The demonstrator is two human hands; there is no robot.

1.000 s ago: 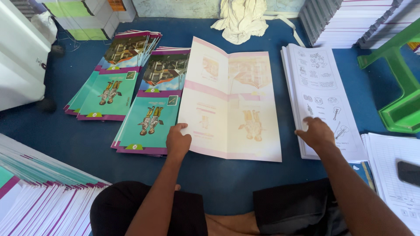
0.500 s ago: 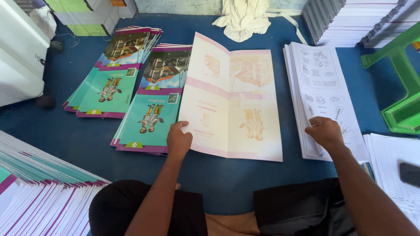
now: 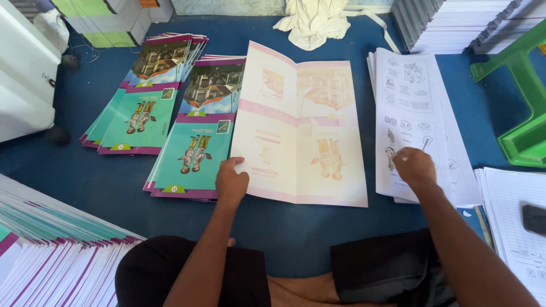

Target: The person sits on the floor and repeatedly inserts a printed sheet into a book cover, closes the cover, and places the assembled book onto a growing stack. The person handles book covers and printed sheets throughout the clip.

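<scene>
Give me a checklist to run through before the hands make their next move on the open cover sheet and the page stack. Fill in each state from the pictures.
1. Left hand on the lower left edge of the open cover sheet: ok.
2. Cover sheet lies flat and fully unfolded on the blue floor: ok.
3. Right hand rests on the stack of printed pages: ok.
4. Right hand has pinched one page only: cannot tell, fingers curled over.
5. Page stack squared up: not ok, lower sheets fan out to the right.
6. Finished booklet stack clear of the cover sheet: not ok, the sheet's left edge overlaps it.
</scene>
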